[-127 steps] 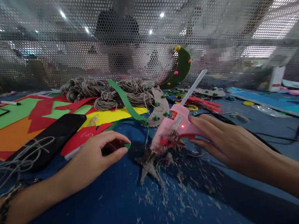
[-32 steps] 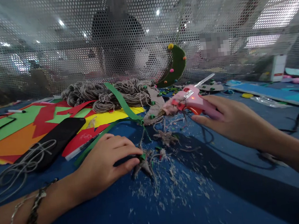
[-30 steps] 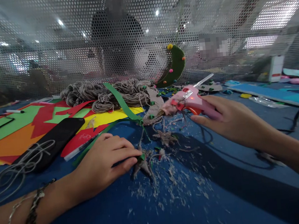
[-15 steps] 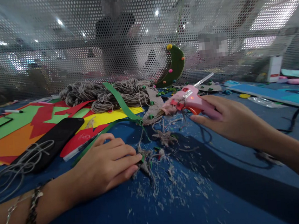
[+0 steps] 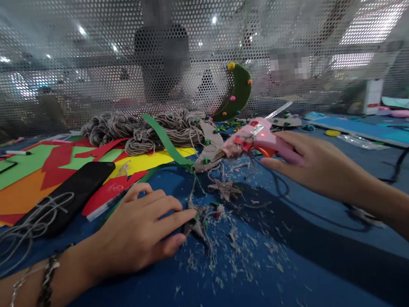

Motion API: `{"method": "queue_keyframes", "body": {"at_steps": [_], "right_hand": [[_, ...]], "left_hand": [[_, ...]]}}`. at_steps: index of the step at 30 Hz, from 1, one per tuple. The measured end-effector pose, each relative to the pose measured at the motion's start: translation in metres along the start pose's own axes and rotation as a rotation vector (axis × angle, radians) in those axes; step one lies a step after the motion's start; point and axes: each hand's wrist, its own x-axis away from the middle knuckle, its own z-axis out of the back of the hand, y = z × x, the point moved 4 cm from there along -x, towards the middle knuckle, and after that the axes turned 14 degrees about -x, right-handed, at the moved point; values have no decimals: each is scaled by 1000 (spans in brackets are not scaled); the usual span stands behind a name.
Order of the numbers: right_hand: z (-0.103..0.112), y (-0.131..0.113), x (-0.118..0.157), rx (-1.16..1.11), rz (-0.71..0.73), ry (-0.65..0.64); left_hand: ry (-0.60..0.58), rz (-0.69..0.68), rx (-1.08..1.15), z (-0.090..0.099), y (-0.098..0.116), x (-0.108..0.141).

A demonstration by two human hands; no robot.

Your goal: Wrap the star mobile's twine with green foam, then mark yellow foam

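My right hand [image 5: 310, 160] is wrapped round the handle of a pink hot glue gun [image 5: 250, 139], a red light glowing on its side and a clear glue stick poking from its back. Its nozzle points left, by a grey crescent shape [image 5: 209, 146] dotted with green bits. My left hand [image 5: 146, 226] lies low over the table, fingers apart, its index fingertip touching a small grey string-covered star [image 5: 196, 224] with a green spot. Another grey star [image 5: 225, 188] lies just behind. Loose grey fibres [image 5: 234, 237] are scattered around.
Bundles of grey cord [image 5: 115, 128] lie at the back beside a green ribbon strip [image 5: 165, 140]. Coloured paper [image 5: 28, 168] and a black phone [image 5: 81, 189] are at left. A green crescent [image 5: 243, 89] stands before the perforated screen [image 5: 101, 62]. A black cable [image 5: 407, 155] runs at right.
My left thumb has drawn away from the star, and the index finger now stretches onto it. My right hand keeps the glue gun in nearly the same place.
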Motion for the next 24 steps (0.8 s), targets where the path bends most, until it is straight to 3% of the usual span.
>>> {"method": "queue_keyframes", "body": {"at_steps": [16,24], "right_hand": [[3,4,-2,-1,-62,13],[8,30,-7,78,-211,-14]], "left_hand": [[2,-42,48,2,3,-2],[-45,47,76,2,-2,-2]]}}
